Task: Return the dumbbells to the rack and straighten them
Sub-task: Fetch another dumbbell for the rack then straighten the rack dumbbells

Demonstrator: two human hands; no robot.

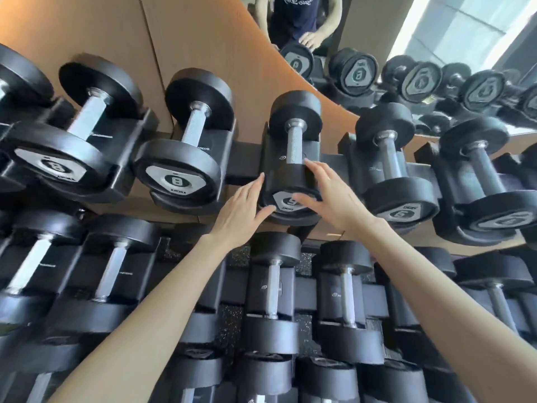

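Against the dumbbell (293,141): left hand (241,210), right hand (334,199), fingers (313,170) straight and apart.

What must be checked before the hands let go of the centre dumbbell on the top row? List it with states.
1. Black round-headed dumbbell with knurled steel handle seated in its black rack cradle: ok.
2. Handle lies straight front to back: ok.
3. Left hand flat against near head's left side: ok.
4. Right hand on its right side, thumb across the grey number plate: ok.
5. Plate's number upright: cannot tell, thumb covers it.
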